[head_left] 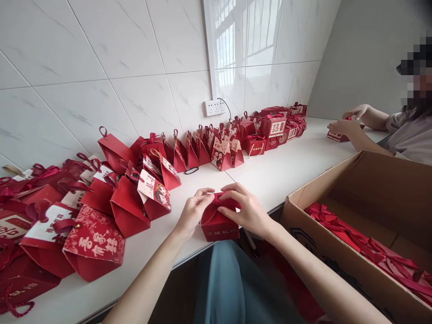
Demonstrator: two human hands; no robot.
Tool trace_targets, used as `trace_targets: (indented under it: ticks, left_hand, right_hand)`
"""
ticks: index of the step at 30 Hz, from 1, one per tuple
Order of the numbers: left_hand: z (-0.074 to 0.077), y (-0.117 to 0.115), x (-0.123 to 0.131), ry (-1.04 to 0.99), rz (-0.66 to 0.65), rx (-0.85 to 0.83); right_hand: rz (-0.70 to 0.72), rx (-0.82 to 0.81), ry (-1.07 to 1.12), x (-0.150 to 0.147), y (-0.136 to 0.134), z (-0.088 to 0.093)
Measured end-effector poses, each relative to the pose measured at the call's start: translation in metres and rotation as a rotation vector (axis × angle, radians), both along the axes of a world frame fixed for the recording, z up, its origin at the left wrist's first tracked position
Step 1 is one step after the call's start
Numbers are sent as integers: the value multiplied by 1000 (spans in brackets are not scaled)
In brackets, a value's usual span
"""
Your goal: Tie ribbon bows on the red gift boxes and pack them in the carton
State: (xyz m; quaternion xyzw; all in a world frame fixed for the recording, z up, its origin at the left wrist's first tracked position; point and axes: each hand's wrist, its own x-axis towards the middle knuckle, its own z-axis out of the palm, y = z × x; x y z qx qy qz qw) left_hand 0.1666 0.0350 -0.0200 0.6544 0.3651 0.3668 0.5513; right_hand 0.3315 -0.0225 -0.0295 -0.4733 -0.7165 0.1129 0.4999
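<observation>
A small red gift box (221,230) with pale lettering on its front sits at the white table's near edge, between my hands. A red ribbon bow (218,200) lies across its top. My left hand (195,209) is at the box's left side, thumb and fingers closed on the bow's left part. From the right, my right hand (245,209) reaches over the box, its fingers bent and closed on the ribbon near the knot. Fingers hide part of the bow and the box top.
Many red gift boxes (130,207) line the white table (266,175) along the tiled wall. At the right, an open cardboard box (324,180) holds ribboned red boxes (357,238). Beyond it, a person's hands (351,123) hold another red box (337,135).
</observation>
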Motion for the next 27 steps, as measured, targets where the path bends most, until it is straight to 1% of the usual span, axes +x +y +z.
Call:
trace_targets:
  ticks: [4, 8, 11, 15, 17, 19, 23, 27]
  left_hand:
    - [0, 0, -1, -22, -47, -30]
    - [0, 0, -2, 2, -41, 4]
    - [1, -1, -3, 111, 21, 142]
    - [5, -2, -6, 253, 190, 384]
    - [9, -5, -7, 283, 245, 442]
    - [13, -9, -8, 293, 239, 401]
    - [20, -17, -8, 299, 153, 256]
    - [18, -19, -8, 294, 145, 299]
  right_hand:
    - [-13, 65, -21, -1, 4, -1]
    - [16, 204, -20, -2, 9, -6]
    - [26, 243, -27, 0, 10, -9]
    - [12, 223, -48, 7, 9, -9]
    - [6, 232, -71, 10, 8, -9]
    - [12, 237, -90, 13, 8, -9]
    - [42, 232, -135, 15, 6, -8]
    - [94, 214, -175, 18, 3, -8]
